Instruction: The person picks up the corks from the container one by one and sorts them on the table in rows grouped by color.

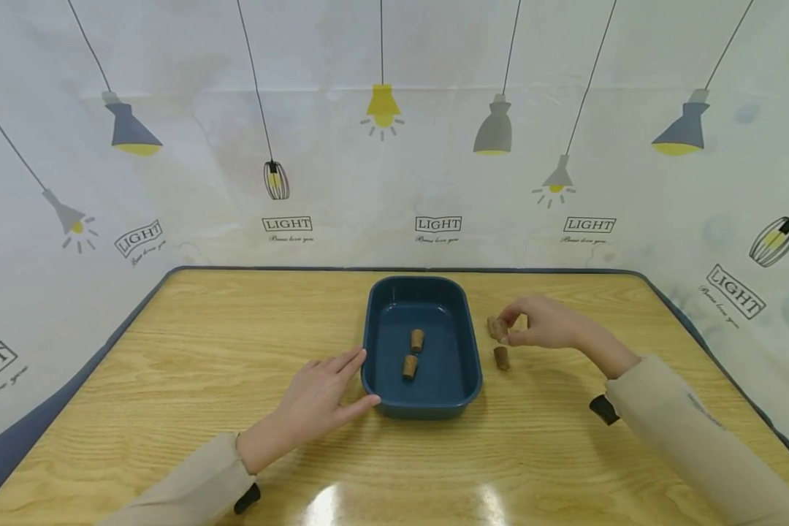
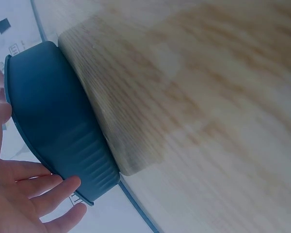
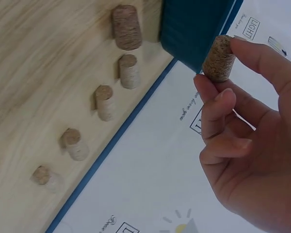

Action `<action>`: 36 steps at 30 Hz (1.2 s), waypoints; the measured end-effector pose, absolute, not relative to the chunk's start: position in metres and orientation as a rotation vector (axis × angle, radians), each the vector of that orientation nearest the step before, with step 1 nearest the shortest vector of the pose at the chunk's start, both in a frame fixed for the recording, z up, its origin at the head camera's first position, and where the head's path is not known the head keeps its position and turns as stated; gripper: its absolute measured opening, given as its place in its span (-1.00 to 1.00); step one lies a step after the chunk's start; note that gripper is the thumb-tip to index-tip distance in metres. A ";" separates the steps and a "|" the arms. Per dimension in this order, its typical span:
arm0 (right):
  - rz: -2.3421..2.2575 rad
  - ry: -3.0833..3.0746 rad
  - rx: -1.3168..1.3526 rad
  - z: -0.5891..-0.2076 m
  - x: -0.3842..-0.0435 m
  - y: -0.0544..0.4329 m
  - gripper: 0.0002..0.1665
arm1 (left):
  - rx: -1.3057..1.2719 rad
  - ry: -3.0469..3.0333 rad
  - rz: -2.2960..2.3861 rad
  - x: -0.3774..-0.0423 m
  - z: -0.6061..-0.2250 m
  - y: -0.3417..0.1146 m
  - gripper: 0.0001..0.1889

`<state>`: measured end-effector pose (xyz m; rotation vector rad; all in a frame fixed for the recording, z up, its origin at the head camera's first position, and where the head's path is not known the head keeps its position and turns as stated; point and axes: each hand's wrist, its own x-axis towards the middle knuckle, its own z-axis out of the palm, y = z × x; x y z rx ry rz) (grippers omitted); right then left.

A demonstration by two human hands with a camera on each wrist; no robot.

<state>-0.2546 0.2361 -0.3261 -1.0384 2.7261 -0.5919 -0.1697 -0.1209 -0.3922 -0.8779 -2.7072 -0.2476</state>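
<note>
A tapered cork [image 3: 219,59] is pinched between the thumb and a fingertip of my right hand [image 1: 546,323], just right of a dark blue rectangular pan [image 1: 424,410]. A loose cork [image 1: 502,358] stands on the table beside that hand; another cork [image 1: 491,326] shows partly behind the held one. Inside the pan lie an upper cork [image 1: 417,340] and a lower cork [image 1: 410,367]. My left hand [image 1: 318,398] has its fingers extended, with fingertips and thumb touching the pan's left rim and near corner.
In the right wrist view, several corks stand in a line on the wooden table [image 1: 250,321], including a large one [image 3: 127,27] and a small far one [image 3: 41,174]. The head view hides some of them behind my right hand. A printed wall sheet [image 1: 342,168] borders the table's back edge.
</note>
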 end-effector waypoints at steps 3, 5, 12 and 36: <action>-0.603 2.702 -1.043 -0.330 -0.252 0.242 -0.79 | -0.876 -2.710 -0.244 -0.170 -0.393 -0.121 -0.25; -0.624 2.677 -1.049 -0.334 -0.252 0.247 -0.90 | -0.874 -2.715 -0.242 -0.170 -0.393 -0.121 -0.25; -0.643 2.693 -0.949 -0.350 -0.252 0.264 -0.80 | -0.866 -2.728 -0.247 -0.170 -0.393 -0.121 -0.24; -0.739 2.722 -0.679 -0.387 -0.254 0.281 -0.60 | -0.866 -2.725 -0.239 -0.170 -0.393 -0.121 -0.24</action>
